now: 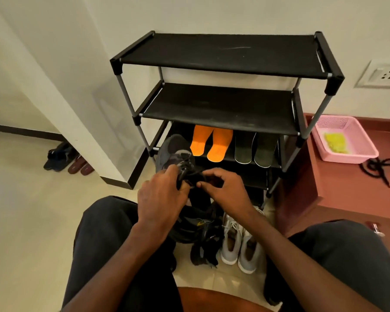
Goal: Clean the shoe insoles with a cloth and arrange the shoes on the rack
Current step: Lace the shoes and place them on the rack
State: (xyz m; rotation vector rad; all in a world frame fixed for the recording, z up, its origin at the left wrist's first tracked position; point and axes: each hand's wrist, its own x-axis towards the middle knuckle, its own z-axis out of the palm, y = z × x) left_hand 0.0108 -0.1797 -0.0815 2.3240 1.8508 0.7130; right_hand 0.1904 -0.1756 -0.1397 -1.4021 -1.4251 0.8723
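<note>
Both hands are up in front of the rack, close together on one grey sneaker (175, 154): the left hand (161, 199) has its fingers curled round the lace side of the shoe, and the right hand (225, 188) is pinching something dark at the shoe's opening, could be the tongue, a lace or the insole edge, honestly can't tell which. No cloth that I can pick out for sure in either hand. Going left to right: a few pairs of dark footwear (67, 158) sit on the floor by the wall corner, then the held sneaker, then on the rack's (223, 55) third shelf a pair of orange insoles (209, 143) standing beside a pair of dark green insoles (256, 149), the top two shelves bare. Below the hands there's a black shoe (196, 226) and a pair of white sneakers (239, 242) on the floor, and off right a pink basket (347, 140) with something yellow in it on a reddish step. My guess is the insole is coming out of this one next. If so, I'd keep the left hand steady on the shoe, loosen the laces first, and peel the insole from the heel so it doesn't crease or tear.
</note>
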